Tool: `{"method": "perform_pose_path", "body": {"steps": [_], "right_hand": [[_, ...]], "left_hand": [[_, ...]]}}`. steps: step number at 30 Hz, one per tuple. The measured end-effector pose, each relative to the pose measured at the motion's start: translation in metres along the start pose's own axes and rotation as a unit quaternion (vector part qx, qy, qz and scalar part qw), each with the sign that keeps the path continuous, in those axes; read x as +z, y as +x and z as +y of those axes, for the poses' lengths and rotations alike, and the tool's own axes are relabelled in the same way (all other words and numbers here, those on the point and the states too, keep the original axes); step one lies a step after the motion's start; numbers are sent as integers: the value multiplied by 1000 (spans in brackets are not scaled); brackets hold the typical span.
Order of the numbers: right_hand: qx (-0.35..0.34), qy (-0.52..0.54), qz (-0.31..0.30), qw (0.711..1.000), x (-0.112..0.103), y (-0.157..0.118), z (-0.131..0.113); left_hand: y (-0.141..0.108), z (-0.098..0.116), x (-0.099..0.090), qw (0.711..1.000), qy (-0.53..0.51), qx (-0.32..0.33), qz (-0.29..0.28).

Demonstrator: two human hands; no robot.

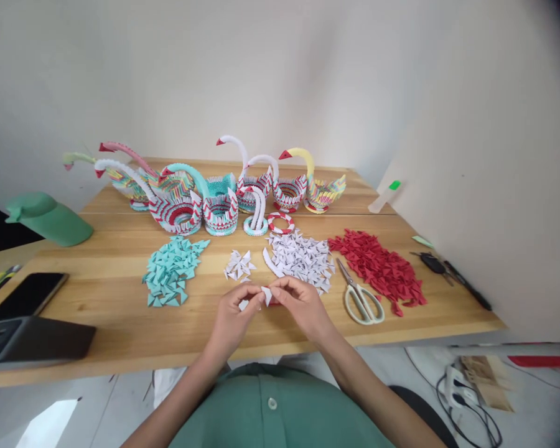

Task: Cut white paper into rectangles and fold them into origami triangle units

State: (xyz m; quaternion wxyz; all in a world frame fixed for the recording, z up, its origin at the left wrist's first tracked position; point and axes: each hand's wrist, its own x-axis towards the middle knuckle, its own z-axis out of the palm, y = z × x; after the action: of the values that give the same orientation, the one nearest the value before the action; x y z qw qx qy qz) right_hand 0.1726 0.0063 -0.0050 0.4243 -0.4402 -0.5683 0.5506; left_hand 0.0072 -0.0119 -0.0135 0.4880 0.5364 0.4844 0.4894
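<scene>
My left hand [233,312] and my right hand [302,305] meet above the table's front part, fingertips pinched on a small white folded paper triangle [266,295]. Another bit of white paper [243,305] shows by my left fingers. Something red is partly hidden under my right hand. Just beyond lie a small group of white paper pieces [239,266], a curved white strip of joined pieces [272,264] and a big white pile [303,256]. Right of it spreads a red pile [382,267]; a turquoise pile [172,270] lies to the left.
Scissors [361,298] lie right of my right hand. Several paper swans [177,211] stand at the back, with a red-and-white ring [280,223] before them. A green jug [49,218], a phone [25,295] and a dark box [37,341] occupy the left; keys [433,262] lie far right.
</scene>
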Motion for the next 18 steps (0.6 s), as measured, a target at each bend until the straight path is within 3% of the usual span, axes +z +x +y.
{"method": "perform_pose_path", "body": {"steps": [4,10,16,18], "right_hand": [[-2,-23,12,1000,7,0,-4],[-47,-82,7,996,12,-1,-8],[-128,-151,15,980,12,-1,-6],[-158,-183,15,970,13,-2,-7]], "left_hand": [[-2,4,-2,1000,-4,7,6],[-5,8,-6,994,88,50,37],[-3,2,-9,999,-30,2,-10],[-4,2,-10,1000,-17,12,-4]]}}
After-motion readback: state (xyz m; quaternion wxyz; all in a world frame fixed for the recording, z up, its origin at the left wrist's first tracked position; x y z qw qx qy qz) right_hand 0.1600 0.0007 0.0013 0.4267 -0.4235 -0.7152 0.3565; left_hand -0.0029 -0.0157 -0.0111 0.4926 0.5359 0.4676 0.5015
